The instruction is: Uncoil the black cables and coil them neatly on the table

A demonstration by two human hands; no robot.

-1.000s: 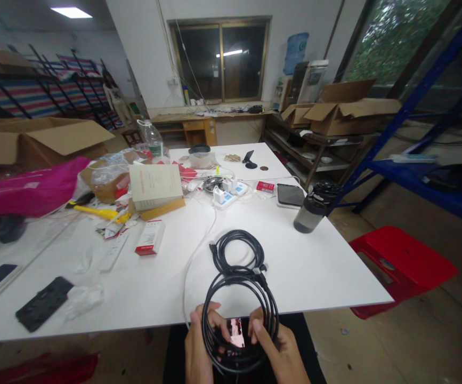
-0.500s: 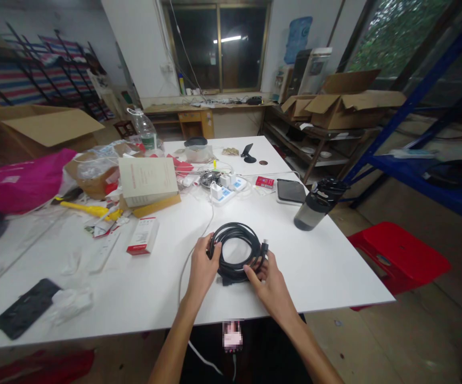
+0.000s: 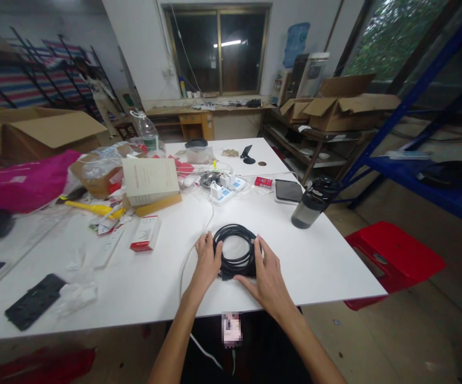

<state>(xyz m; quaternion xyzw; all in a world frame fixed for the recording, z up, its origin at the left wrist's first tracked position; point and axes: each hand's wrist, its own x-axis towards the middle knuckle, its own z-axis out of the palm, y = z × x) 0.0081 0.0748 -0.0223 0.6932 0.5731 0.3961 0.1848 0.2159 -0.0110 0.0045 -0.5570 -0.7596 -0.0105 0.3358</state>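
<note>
A black cable [image 3: 235,261], wound into a round coil of several loops, lies at the near side of the white table [image 3: 318,266]. My left hand [image 3: 207,257] grips the coil's left edge, its thumb on the near face and its fingers partly behind. On the other side, my right hand [image 3: 268,269] rests against the coil's right edge, fingers stretched out and thumb spread toward the bottom. That hand hides the right part of the loops. A dark cable end shows at the coil's lower left. Left of my left hand, a white cord [image 3: 181,277] runs over the table edge.
A white-and-red box [image 3: 146,234], a book [image 3: 151,178] and a black item [image 3: 34,301] lie to the left. Behind the coil is a power strip [image 3: 223,193]. A dark bottle [image 3: 308,208] stands right, near a red stool [image 3: 398,261]. A person [image 3: 100,96] is far left.
My right hand has shifted from pinching the coil's lower right to lying along its right side with fingers straighter. The plug that stuck up there is now covered. The left hand stays put.
</note>
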